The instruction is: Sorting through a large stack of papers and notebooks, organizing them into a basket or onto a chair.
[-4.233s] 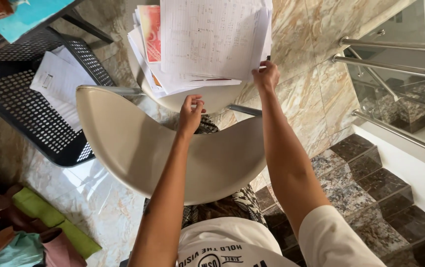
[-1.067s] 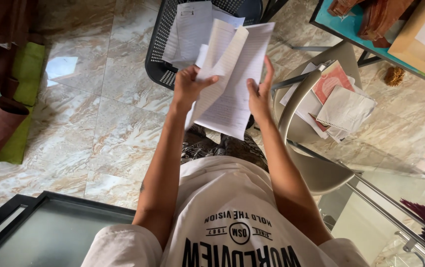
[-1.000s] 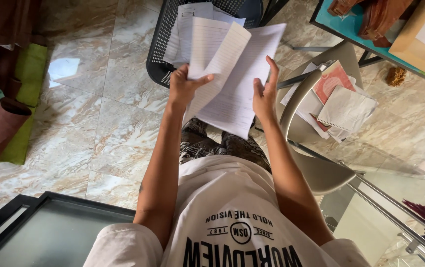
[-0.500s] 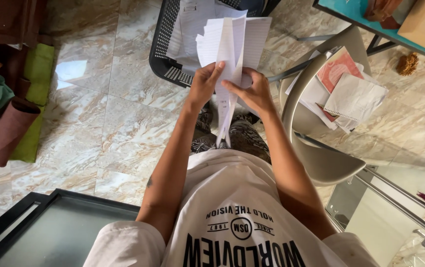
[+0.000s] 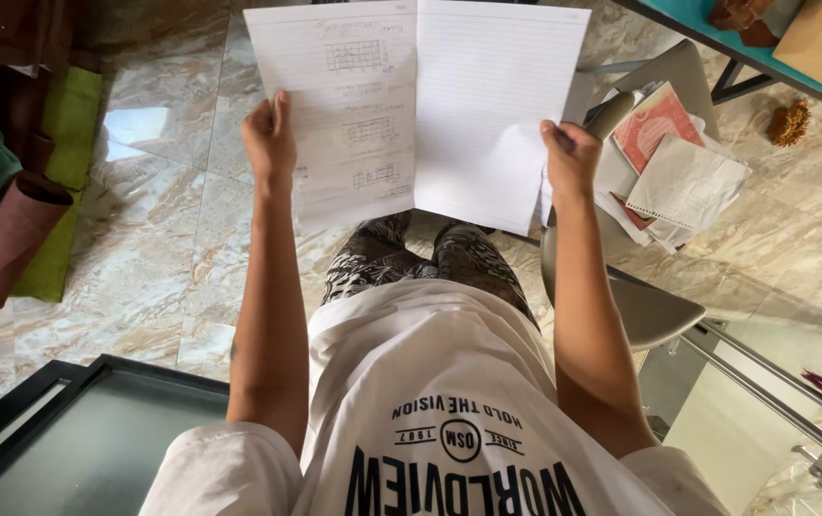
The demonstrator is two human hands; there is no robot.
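Above marbled floor tiles (image 5: 191, 258), beside a cream chair (image 5: 654, 311) heaped with papers (image 5: 683, 186): folded lined sheet (image 5: 420, 105) now spread wide open, left hand (image 5: 270, 139) and right hand (image 5: 571, 158) each with grip clamped on an outer edge.

A beige chair (image 5: 654, 311) at the right carries a pile of papers (image 5: 683, 186) with a red booklet (image 5: 654, 129). Green cloth (image 5: 62, 124) lies on the marble floor (image 5: 181, 258) at the left; a dark glass panel (image 5: 86, 444) lies below.
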